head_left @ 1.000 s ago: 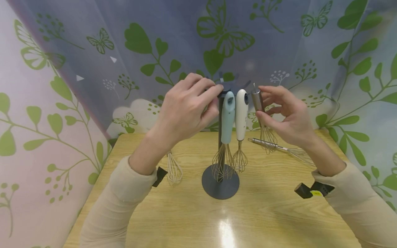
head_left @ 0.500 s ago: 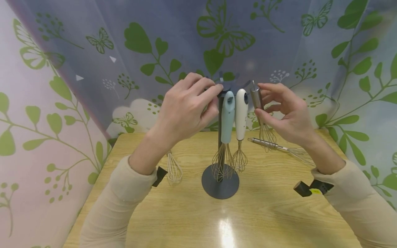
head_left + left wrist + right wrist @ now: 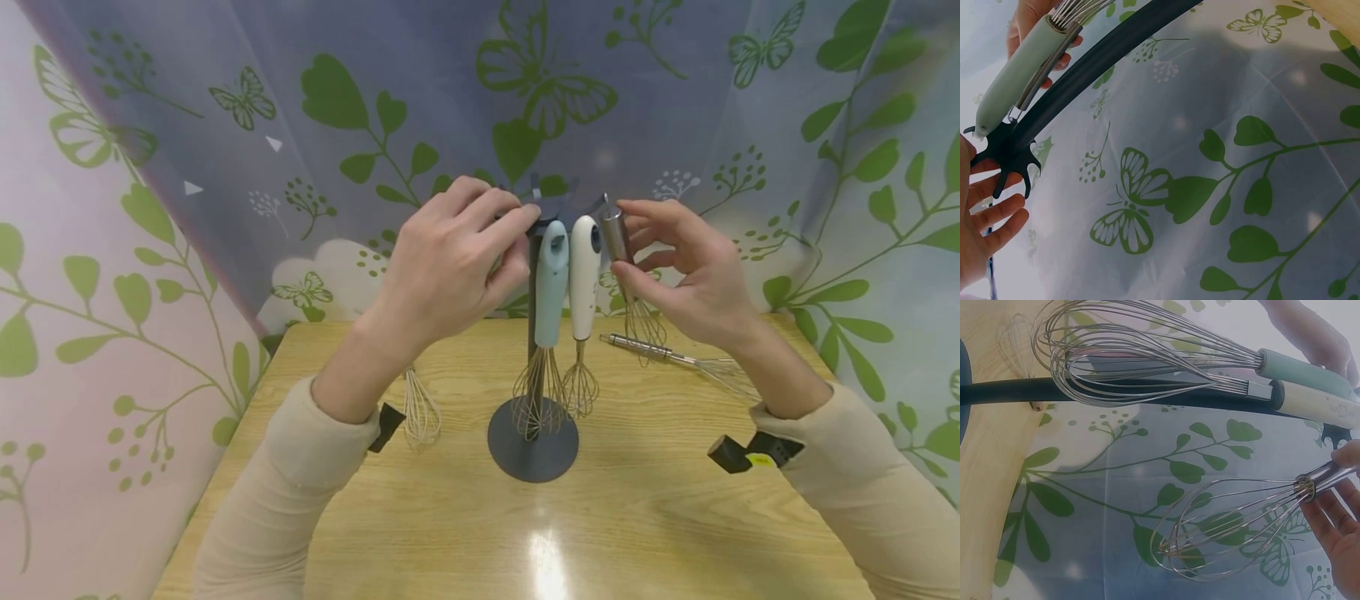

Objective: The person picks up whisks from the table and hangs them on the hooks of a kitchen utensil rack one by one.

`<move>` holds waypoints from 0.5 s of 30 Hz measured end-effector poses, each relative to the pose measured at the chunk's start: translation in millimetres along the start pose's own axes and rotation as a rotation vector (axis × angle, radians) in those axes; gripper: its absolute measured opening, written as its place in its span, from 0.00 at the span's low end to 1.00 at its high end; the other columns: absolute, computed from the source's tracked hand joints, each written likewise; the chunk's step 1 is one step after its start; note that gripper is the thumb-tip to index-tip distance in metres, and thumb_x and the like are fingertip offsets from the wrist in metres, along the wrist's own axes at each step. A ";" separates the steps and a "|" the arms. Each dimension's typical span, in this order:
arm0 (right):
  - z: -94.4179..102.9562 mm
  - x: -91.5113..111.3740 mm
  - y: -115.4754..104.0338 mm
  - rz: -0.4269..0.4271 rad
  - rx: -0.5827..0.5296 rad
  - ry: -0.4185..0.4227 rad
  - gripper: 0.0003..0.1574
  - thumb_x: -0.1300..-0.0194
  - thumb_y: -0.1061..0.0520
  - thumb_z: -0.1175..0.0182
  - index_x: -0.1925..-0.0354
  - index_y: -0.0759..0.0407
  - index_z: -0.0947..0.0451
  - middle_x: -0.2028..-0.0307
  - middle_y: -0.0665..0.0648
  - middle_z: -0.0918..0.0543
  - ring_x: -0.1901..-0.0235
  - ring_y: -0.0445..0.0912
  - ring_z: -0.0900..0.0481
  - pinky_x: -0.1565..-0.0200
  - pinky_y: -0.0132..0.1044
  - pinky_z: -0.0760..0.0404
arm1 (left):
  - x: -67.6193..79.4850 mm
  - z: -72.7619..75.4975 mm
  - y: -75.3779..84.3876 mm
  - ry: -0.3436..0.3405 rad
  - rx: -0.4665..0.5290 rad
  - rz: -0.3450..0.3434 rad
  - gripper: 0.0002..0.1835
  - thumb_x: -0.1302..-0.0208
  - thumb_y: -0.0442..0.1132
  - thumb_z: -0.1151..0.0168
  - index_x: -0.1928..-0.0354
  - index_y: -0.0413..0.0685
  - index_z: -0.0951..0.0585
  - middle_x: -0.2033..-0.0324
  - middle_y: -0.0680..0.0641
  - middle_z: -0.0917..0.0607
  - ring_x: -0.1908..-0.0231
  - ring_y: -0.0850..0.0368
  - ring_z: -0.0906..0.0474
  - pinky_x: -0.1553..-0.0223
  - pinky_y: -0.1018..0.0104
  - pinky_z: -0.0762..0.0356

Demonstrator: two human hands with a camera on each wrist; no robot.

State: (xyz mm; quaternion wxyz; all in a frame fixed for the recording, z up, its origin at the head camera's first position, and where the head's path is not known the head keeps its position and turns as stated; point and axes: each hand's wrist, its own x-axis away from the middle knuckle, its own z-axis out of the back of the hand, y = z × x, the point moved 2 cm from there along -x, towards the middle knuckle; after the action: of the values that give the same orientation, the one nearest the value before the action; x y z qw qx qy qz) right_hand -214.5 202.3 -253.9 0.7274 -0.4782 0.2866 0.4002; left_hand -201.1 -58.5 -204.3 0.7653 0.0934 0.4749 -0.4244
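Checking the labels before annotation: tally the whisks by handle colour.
Pale blue: 1, blue whisk
White: 1, white whisk
Silver: 2, held silver whisk and lying silver whisk
Colour unclear: 1, half-hidden whisk
Total: 5

Left hand at hooked black stand, mint-handled whisk alongside.

On the table before you rises the stand, with the first whisk hanging from it and the second whisk just to its right. Your left hand is at the stand's top, left of both; your right hand holds the third whisk to their right. The fourth whisk lies at the table's right rear, the fifth whisk left of the stand, partly behind your left forearm. A curtain hangs behind the table.
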 end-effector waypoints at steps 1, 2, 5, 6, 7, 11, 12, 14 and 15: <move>0.0 -0.3 -0.3 -0.003 0.002 -0.004 0.40 0.48 0.86 0.37 0.35 0.79 0.28 0.50 0.33 0.16 0.55 0.31 0.15 0.59 0.21 0.14 | -0.2 0.1 0.0 -0.001 0.000 0.001 0.17 0.28 0.37 0.49 0.51 0.44 0.10 0.57 0.44 0.08 0.53 0.44 0.16 0.49 0.58 0.13; -0.1 -0.6 -0.5 -0.004 0.001 -0.006 0.40 0.48 0.86 0.37 0.35 0.79 0.28 0.50 0.32 0.16 0.55 0.31 0.15 0.59 0.21 0.14 | -0.4 0.3 0.1 -0.001 0.000 0.002 0.17 0.28 0.37 0.48 0.52 0.44 0.10 0.57 0.44 0.08 0.53 0.44 0.16 0.49 0.58 0.13; -0.7 -1.1 0.2 -0.002 -0.007 -0.012 0.39 0.48 0.86 0.37 0.36 0.80 0.29 0.50 0.33 0.16 0.55 0.31 0.15 0.59 0.21 0.14 | -0.8 0.3 0.3 -0.002 0.001 0.004 0.17 0.28 0.37 0.48 0.52 0.44 0.10 0.57 0.44 0.08 0.53 0.45 0.16 0.49 0.58 0.13; -0.9 -1.0 0.8 0.000 -0.013 -0.013 0.39 0.48 0.86 0.37 0.36 0.80 0.29 0.50 0.33 0.16 0.56 0.31 0.15 0.59 0.21 0.14 | -0.9 0.3 0.3 -0.002 0.002 0.004 0.17 0.28 0.37 0.48 0.52 0.44 0.10 0.57 0.44 0.08 0.53 0.45 0.16 0.49 0.58 0.13; -1.1 -0.9 1.7 0.002 -0.017 -0.013 0.38 0.48 0.86 0.37 0.36 0.80 0.29 0.50 0.33 0.16 0.56 0.31 0.15 0.59 0.21 0.14 | -1.0 0.3 0.4 -0.002 0.003 0.004 0.17 0.28 0.37 0.48 0.52 0.44 0.10 0.57 0.45 0.08 0.53 0.45 0.16 0.49 0.58 0.13; -2.2 -0.4 4.1 0.007 -0.030 -0.018 0.38 0.48 0.86 0.38 0.37 0.81 0.28 0.50 0.33 0.16 0.57 0.31 0.15 0.59 0.22 0.14 | -1.0 0.3 0.6 -0.004 0.006 0.003 0.17 0.28 0.37 0.48 0.51 0.44 0.10 0.57 0.45 0.08 0.53 0.45 0.16 0.48 0.58 0.13; -2.4 -0.2 4.3 0.007 -0.031 -0.019 0.38 0.48 0.86 0.38 0.37 0.80 0.28 0.50 0.33 0.16 0.57 0.31 0.15 0.59 0.22 0.14 | -0.8 0.1 0.6 -0.004 0.007 0.003 0.17 0.28 0.37 0.48 0.51 0.44 0.10 0.57 0.45 0.08 0.53 0.45 0.16 0.48 0.58 0.13; -3.1 -0.1 4.1 0.008 -0.032 -0.020 0.39 0.49 0.86 0.38 0.37 0.80 0.28 0.50 0.33 0.16 0.57 0.31 0.14 0.60 0.22 0.13 | -0.6 -0.1 0.6 -0.004 0.008 0.003 0.17 0.28 0.37 0.48 0.51 0.44 0.10 0.57 0.45 0.08 0.53 0.45 0.16 0.48 0.58 0.13; -3.4 0.0 3.8 0.010 -0.031 -0.020 0.39 0.49 0.87 0.38 0.37 0.80 0.28 0.50 0.34 0.16 0.57 0.31 0.14 0.60 0.22 0.13 | -0.5 -0.1 0.6 -0.004 0.009 0.003 0.17 0.28 0.37 0.48 0.51 0.44 0.10 0.57 0.45 0.08 0.53 0.45 0.16 0.48 0.58 0.13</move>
State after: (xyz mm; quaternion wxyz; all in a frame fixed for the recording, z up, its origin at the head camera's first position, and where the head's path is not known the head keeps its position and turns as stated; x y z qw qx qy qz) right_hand -217.9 199.9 -256.9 0.7205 -0.4841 0.2756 0.4130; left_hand -200.8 -57.8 -204.2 0.7666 0.0966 0.4712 -0.4254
